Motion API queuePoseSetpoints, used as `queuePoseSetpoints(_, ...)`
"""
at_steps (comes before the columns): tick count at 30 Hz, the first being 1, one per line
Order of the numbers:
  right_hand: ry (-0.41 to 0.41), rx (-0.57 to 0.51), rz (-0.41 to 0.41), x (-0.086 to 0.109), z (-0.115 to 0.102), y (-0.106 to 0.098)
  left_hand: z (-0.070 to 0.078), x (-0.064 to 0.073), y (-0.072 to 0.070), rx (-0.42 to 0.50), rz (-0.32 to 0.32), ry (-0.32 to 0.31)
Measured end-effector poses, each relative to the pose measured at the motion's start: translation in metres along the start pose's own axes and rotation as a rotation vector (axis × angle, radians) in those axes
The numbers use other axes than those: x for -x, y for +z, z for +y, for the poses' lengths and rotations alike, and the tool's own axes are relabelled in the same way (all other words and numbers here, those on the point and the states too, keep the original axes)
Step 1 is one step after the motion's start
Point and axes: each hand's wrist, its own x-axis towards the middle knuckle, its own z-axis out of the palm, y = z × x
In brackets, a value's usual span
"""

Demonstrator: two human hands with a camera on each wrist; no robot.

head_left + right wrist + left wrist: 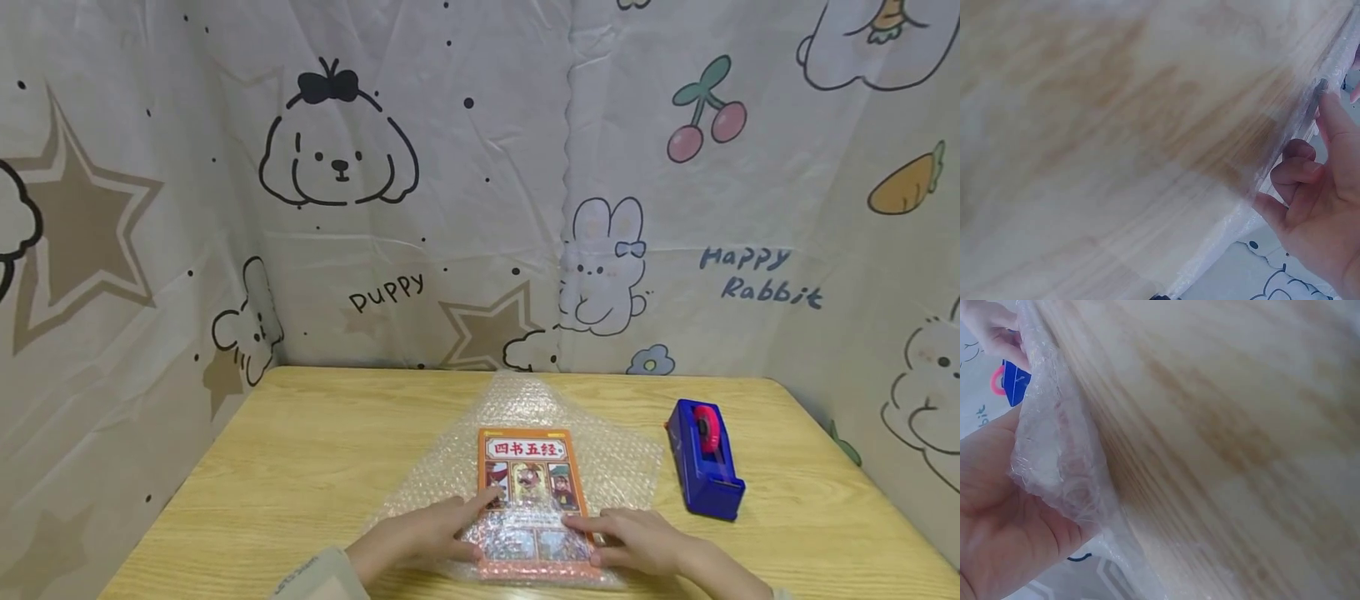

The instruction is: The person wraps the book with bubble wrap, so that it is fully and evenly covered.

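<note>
Head view, going left to right: first there's a pale sleeve (318, 575) around seven o'clock in the frame, then the left hand (431, 532), between eight and nine o'clock from the book (531, 500). Index finger's pretty straight, resting over the cover, thumb by the lower edge, so I'd guess it's there to stop that side sliding. The left wrist cam shows the palm spread against the plastic, not balled up, though some fingertips are hidden.

Next, the bubble wrap (431, 471) lies cornerwise on the table (300, 458), one point poking out at twelve o'clock, probably so there's spare plastic around the book. The book itself is face up on it, about half past five from mid-frame, with a flap of wrap over its lower half.

Then the right hand (645, 537), between three and four o'clock from the book: index stretched over it, thumb touching the wrap, a couple of other fingers curled in around nothing. Looks more like pressing the flap down than pinching, imo.

Last, the blue tape dispenser (708, 479), between two and three o'clock from the book, off the wrap, handy for that right hand I reckon.
</note>
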Motion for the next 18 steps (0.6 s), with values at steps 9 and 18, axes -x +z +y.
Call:
queuePoseSetpoints(9, -0.008, -0.093, -0.012, -0.004, 0.000, 0.000, 0.008, 0.002, -0.004, -0.068, -0.105, -0.094)
queuePoseSetpoints(18, -0.025, -0.363, -0.227, -0.025, -0.001, -0.030, 0.010, -0.005, -0.005, -0.087, -0.112, -0.085)
